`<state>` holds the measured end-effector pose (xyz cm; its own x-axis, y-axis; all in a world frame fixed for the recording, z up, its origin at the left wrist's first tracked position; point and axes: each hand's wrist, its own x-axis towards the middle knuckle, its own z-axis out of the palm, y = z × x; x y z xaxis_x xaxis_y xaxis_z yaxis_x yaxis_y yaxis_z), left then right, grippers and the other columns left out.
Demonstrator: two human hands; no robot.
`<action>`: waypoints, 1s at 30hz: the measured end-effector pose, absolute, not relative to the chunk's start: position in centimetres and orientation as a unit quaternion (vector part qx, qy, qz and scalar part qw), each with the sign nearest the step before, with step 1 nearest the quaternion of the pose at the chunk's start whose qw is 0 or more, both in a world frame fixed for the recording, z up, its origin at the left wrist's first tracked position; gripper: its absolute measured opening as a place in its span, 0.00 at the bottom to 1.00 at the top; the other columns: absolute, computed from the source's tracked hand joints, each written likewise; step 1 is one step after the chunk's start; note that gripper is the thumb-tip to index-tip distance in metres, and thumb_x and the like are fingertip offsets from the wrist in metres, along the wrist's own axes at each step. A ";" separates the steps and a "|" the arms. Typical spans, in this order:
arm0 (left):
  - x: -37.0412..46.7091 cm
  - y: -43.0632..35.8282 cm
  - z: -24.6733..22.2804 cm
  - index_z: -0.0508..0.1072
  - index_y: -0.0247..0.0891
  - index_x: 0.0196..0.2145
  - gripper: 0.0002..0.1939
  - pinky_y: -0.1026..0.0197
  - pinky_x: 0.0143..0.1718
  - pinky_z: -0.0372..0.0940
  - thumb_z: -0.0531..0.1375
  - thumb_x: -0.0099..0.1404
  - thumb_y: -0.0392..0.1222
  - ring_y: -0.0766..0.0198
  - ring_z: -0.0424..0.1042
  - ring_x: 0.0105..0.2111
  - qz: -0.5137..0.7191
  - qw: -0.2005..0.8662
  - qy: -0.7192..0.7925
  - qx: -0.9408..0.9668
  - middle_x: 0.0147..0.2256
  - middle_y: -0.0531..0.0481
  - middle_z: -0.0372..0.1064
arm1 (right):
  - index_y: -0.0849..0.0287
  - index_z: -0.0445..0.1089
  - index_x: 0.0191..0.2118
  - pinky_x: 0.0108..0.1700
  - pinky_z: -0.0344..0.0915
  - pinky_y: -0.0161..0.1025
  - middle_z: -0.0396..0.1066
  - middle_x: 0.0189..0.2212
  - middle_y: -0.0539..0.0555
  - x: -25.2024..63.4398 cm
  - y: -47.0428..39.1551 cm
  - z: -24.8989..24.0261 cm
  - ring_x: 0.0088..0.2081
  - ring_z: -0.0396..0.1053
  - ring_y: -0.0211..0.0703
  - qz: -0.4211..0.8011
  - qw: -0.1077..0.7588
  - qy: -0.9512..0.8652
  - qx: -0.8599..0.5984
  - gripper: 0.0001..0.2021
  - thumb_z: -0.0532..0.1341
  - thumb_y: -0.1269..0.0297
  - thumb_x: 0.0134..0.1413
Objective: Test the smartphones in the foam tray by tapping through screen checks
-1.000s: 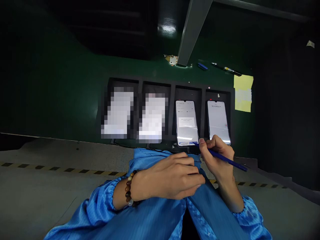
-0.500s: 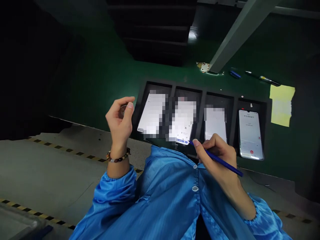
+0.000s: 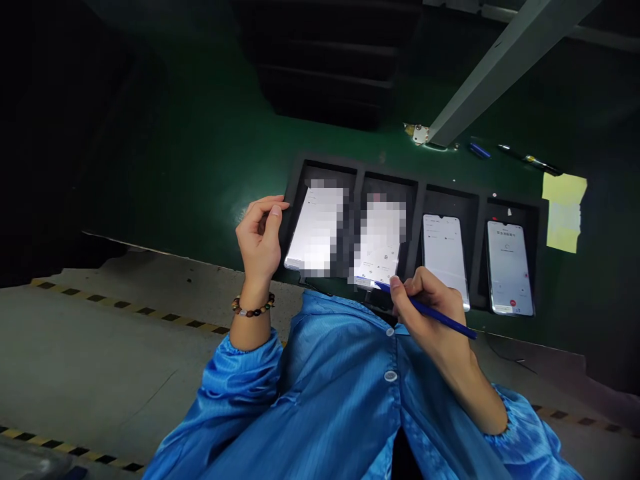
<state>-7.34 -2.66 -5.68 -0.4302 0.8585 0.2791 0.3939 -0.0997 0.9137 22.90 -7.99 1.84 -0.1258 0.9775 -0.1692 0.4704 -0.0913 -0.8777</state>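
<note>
In my right hand [image 3: 435,313] is a blue pen [image 3: 443,321], its tip at the lower edge of the second phone from the left [image 3: 377,250]. That phone lies in a black compartment tray [image 3: 361,175], its lit screen partly pixelated. Loosely bent, with thumb and fingers apart, my left hand [image 3: 261,237] is by the tray's left rim, beside the leftmost phone [image 3: 317,227]; whether it touches the rim I cannot tell. Two more lit phones lie to the right: the third phone [image 3: 445,257], just behind my right hand, and the rightmost phone [image 3: 509,267].
The tray sits at the near edge of a green table [image 3: 200,180]. Behind it are a grey post [image 3: 490,73], a blue cap [image 3: 479,150] and a dark pen [image 3: 535,160]. Yellow paper notes [image 3: 564,213] lie at right. A dark stacked object [image 3: 330,73] stands at the back.
My left hand has moved right, closer to the tray's rim. The pen tip has slid slightly left along the second phone's lower edge. The rightmost phone's screen has changed.
</note>
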 end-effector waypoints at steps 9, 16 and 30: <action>-7.2 -2.6 -5.6 0.83 0.42 0.41 0.11 0.48 0.62 0.70 0.64 0.76 0.50 0.54 0.79 0.55 0.553 0.207 0.641 0.490 0.49 0.44 0.82 | 0.52 0.57 0.26 0.24 0.61 0.35 0.63 0.19 0.45 22.7 -7.9 2.1 0.20 0.63 0.34 0.456 0.291 -0.589 -0.601 0.24 0.65 0.50 0.71; -7.3 -2.7 -5.9 0.84 0.42 0.42 0.09 0.49 0.60 0.71 0.64 0.76 0.46 0.54 0.79 0.54 0.562 0.213 0.633 0.488 0.50 0.44 0.81 | 0.52 0.59 0.27 0.23 0.61 0.35 0.64 0.19 0.45 23.1 -7.9 2.0 0.20 0.63 0.34 0.456 0.293 -0.580 -0.608 0.24 0.65 0.48 0.71; -7.7 -2.9 -6.4 0.84 0.42 0.43 0.09 0.48 0.61 0.71 0.64 0.77 0.46 0.54 0.79 0.56 0.559 0.217 0.627 0.497 0.51 0.44 0.81 | 0.52 0.64 0.31 0.20 0.63 0.34 0.71 0.19 0.45 19.6 -6.1 3.2 0.18 0.68 0.36 0.540 0.342 -0.518 -0.568 0.22 0.72 0.46 0.64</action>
<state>-7.68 -2.86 -6.40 -0.4110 0.8665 0.2835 0.3802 -0.1197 0.9171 19.60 -6.07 3.23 -0.1207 0.9580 -0.2600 0.2196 -0.2296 -0.9482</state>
